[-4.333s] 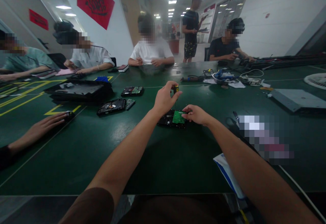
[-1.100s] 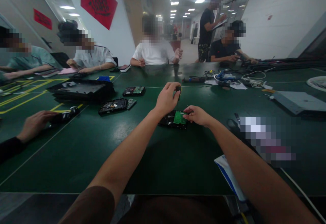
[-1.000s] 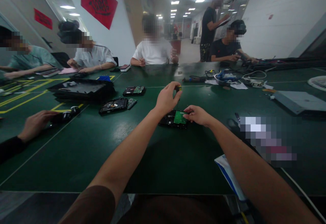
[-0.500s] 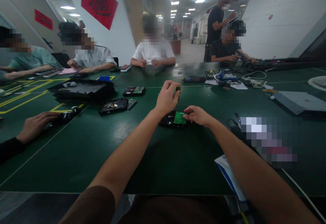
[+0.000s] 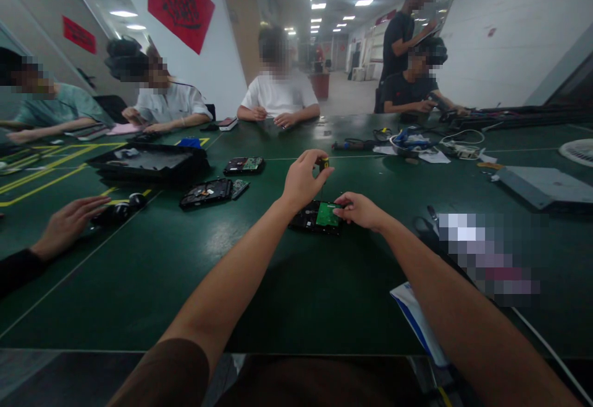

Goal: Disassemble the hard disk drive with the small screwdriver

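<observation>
A black hard drive (image 5: 306, 218) with a green circuit board (image 5: 328, 213) lies flat on the dark green table (image 5: 259, 289) in front of me. My left hand (image 5: 304, 178) is closed around a screwdriver (image 5: 325, 163) with a black and yellow handle. It stands upright above the drive, its thin shaft pointing down; whether the tip touches a screw is too small to tell. My right hand (image 5: 359, 210) pinches the drive's right edge, thumb and fingertips at the board's side.
Two more hard drives (image 5: 244, 165) (image 5: 206, 194) and a small circuit board (image 5: 240, 189) lie left of centre. Behind them is a black tray (image 5: 148, 163). A co-worker's hand (image 5: 69, 225) is at far left. Tangled cables (image 5: 412, 141) and a grey metal case (image 5: 546, 184) are to the right.
My left fingers have shifted slightly on the screwdriver handle, so more of its yellow top shows. My right hand and the hard drive have stayed put. The co-worker's hand at left has lifted a little.
</observation>
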{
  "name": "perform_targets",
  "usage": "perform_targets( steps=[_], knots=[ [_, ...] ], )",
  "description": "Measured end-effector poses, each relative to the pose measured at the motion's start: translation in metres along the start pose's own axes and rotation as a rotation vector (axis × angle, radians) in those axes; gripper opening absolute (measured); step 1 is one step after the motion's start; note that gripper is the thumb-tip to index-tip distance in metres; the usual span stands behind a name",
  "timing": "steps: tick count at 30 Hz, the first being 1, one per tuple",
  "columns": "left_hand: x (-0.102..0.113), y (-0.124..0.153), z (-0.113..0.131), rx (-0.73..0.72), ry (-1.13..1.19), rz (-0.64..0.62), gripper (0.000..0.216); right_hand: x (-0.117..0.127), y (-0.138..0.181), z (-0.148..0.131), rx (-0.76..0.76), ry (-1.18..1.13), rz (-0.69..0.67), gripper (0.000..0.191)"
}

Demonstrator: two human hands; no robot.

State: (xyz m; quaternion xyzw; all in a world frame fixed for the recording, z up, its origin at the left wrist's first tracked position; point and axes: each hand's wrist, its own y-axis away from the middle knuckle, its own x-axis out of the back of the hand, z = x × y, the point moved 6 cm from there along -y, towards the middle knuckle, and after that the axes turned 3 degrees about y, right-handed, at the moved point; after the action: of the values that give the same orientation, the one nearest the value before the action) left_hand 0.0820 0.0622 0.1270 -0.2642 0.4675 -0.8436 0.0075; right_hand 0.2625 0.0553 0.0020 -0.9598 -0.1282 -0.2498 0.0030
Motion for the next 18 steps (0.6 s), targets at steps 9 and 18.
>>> perform_targets(
  steps=[9,18],
  knots=[
    [-0.0015,0.0009,-0.0046,0.012,0.041,0.002,0.027,0.0003,0.0002,0.0014,-0.017,0.071,0.010,0.032],
    [0.0009,-0.0010,-0.0029,0.040,0.027,0.002,0.025,-0.0001,0.0035,-0.0038,-0.009,0.045,0.040,0.025]
  ],
)
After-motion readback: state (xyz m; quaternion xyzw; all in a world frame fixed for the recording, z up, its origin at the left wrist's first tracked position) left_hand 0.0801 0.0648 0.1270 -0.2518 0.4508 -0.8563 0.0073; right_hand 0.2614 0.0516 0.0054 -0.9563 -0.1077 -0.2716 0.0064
